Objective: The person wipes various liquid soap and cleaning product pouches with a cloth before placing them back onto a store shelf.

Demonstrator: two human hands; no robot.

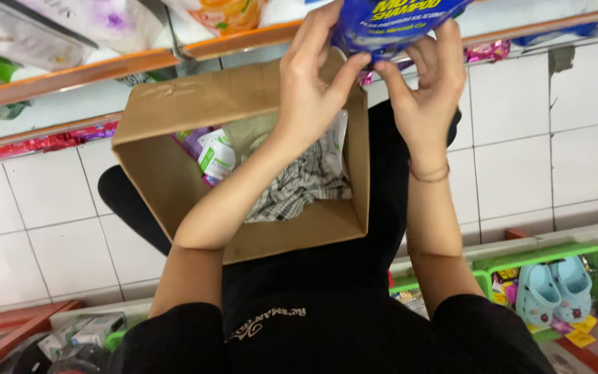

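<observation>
The glossy blue plastic sachet pack (392,24) is at the far top of the view, held up in front of the orange-edged shelf (243,38) and just above the far right corner of the open brown cardboard box (174,187). Both hands pinch its lower edge: the left hand (313,76) closes thumb and fingers on the left part of that edge, and the right hand (430,76) closes on the right part, thumbs nearly meeting beneath it. The pack looks thin, soft and light, with a slick film surface that crumples where the fingers press; it would likely slide if held loosely, so a firm pinch along the sealed edge or a corner seems the safest hold. It does not look fragile.

Below the hands, the box rests against the person's dark clothing. Inside it lie a checked grey-and-white cloth (302,187), a small white-and-green packet (216,159) on the left, and purple-tinted packets beside that. A thin band circles the right wrist.

Further out, the shelf carries white and pale bagged goods, with strips of pink and red sachets (36,145) hanging under it on the left. White floor tiles (541,138) show on both sides. At the near right, a green plastic crate (555,260) holds a pair of light blue child's clogs (555,287).
</observation>
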